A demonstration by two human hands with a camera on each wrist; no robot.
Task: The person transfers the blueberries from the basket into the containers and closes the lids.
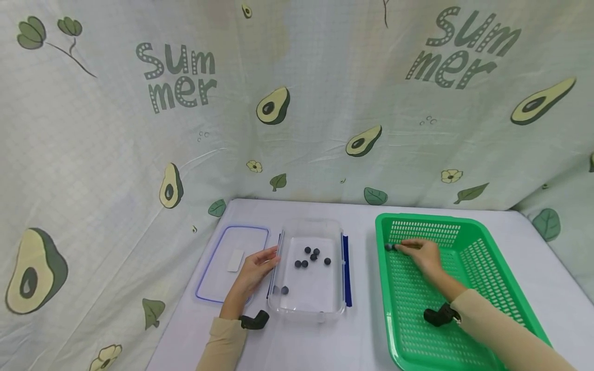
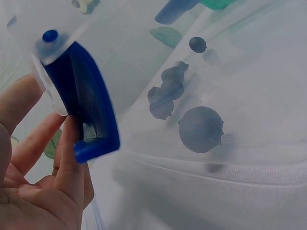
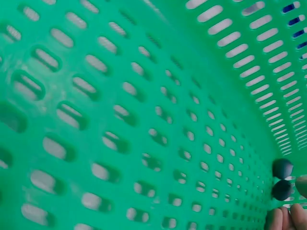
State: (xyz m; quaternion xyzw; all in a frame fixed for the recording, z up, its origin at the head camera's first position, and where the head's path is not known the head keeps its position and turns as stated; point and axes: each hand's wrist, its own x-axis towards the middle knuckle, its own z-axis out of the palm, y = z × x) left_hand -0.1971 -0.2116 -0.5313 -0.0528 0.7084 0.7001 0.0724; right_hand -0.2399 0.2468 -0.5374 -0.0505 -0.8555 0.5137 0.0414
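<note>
My left hand (image 1: 254,269) grips the left side wall of a clear plastic container (image 1: 306,315), its fingers at a blue latch (image 2: 96,103) that hangs down on that side. Several blueberries (image 1: 327,261) lie on the container's floor, most toward the back and middle, with one near the front left corner. In a green basket (image 1: 386,309), my right hand (image 1: 424,255) reaches to the far left corner. Its thumb and fingertips are spread apart beside two blueberries (image 3: 282,179) that lie against the basket wall, the nearer one right at the fingertips.
A clear lid (image 1: 218,268) with a blue-edged rim lies left of the container, a white label on it. Another blue latch (image 1: 347,270) sticks out on the container's right. White cloth covers the table (image 1: 364,324); a printed curtain (image 1: 315,170) hangs behind.
</note>
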